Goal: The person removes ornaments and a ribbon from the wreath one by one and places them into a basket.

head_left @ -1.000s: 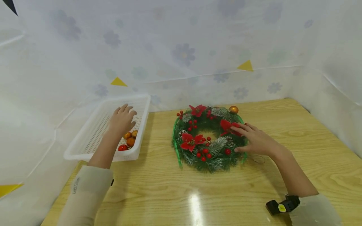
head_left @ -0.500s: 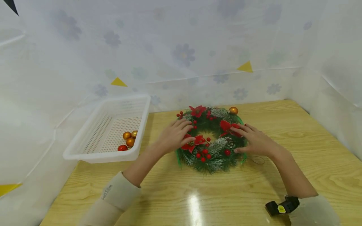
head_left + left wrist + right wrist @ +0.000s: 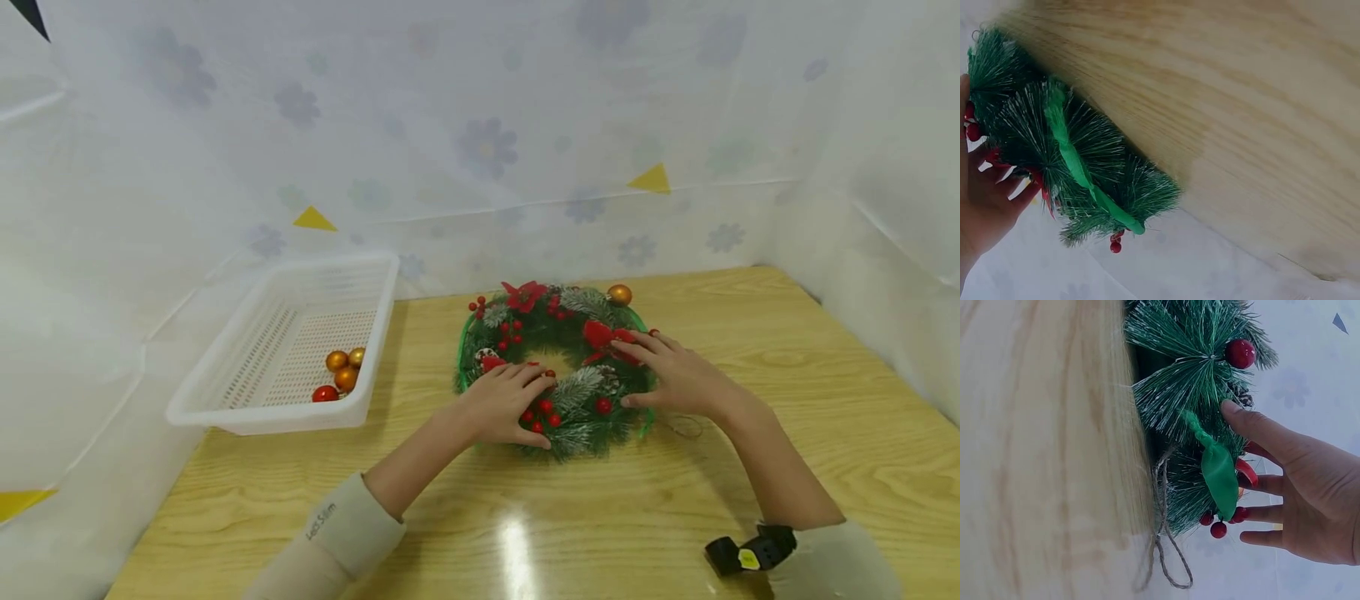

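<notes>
At left on the table (image 3: pixel 450 542), a white perforated basket (image 3: pixel 262 419), with a small cluster of amber balls (image 3: pixel 346 379) and one red ball (image 3: pixel 325 393) against its near right side, probably kept there so as not to roll loose. Next, the left hand (image 3: pixel 504 406), palm down with fingers apart, laid over the near left part of the wreath (image 3: pixel 581 437) and partly hiding a red flower; no grasp around anything, and firmness of contact impossible to tell. Flat in the middle of the table, the wreath itself, with frosted needles, red berries, pine cones and green ribbon (image 3: pixel 1072 162) along the outer side. At the wreath's far right edge, another amber ball (image 3: pixel 619 294). At right, the right hand (image 3: pixel 686 379), likewise with fingers apart, fingertips by another red flower (image 3: pixel 603 337) and thumb near a berry, perhaps to steady the ring from the opposite side. Close by, a loop of twine (image 3: pixel 1159 537) at the wreath's right side. At near right, a black wrist device (image 3: pixel 750 557) beside a pale cuff. Underneath, glossy wood grain with a bright streak of glare at near middle. Behind and on both sides, whitish sheeting (image 3: pixel 420 100) with faded printed flowers and yellow triangles (image 3: pixel 650 180).
</notes>
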`<state>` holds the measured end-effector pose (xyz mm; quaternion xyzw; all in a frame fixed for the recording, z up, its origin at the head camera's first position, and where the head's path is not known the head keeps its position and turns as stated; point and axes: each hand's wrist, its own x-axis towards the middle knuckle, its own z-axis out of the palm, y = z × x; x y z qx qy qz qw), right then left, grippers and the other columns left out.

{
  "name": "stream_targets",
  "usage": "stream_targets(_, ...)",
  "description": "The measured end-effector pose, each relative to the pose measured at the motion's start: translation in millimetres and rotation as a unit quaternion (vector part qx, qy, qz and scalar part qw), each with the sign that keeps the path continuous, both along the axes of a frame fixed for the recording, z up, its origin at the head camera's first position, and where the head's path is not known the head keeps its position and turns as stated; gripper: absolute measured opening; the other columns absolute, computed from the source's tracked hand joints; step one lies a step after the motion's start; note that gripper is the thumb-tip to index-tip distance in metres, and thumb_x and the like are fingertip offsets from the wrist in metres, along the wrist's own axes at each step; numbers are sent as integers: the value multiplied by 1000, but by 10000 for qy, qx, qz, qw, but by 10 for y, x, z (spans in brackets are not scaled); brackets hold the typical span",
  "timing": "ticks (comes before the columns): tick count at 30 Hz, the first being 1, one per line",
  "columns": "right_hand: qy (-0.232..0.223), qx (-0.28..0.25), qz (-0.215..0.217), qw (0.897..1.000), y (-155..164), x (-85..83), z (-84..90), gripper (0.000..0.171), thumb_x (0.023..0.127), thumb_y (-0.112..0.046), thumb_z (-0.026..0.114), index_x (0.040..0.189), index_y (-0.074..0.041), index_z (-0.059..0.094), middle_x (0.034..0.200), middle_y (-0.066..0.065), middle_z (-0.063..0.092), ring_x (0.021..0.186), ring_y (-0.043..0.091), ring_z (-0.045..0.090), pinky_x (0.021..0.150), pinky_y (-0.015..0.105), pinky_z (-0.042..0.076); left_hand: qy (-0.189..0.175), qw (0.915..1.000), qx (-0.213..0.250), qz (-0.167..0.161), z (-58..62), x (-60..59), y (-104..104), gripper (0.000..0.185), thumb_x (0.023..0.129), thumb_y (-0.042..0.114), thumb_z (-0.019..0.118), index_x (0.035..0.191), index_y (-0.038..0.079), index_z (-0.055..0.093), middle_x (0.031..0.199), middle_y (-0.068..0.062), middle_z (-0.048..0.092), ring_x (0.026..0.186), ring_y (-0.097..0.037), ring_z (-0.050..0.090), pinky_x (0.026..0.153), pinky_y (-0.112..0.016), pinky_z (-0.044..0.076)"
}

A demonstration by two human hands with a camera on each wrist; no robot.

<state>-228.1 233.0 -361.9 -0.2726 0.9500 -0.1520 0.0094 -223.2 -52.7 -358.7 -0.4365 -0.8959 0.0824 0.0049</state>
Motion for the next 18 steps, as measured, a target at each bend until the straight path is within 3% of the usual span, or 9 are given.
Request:
stream_targets(10,75,317,-74,9994,-87,46,-15,83,78,-54,64,139,-5,39,139,29,30,114,57,34,85,67,34,39,9994,-208,-265,-6,-40,-134,80,82,56,59,144,13,31,146,-9,29,130,-25,31,106,-36,25)
stream_targets(18,279,767,-348,9961,-238,175,45,79,78,-55,63,136,-5,43,133,28,39,112,54,38,77,62,43,-262,9987,-150,-407,-6,-151,-276,73,83,42,65,143,15,32,147,-9,27,131,-26,30,107,-38,23)
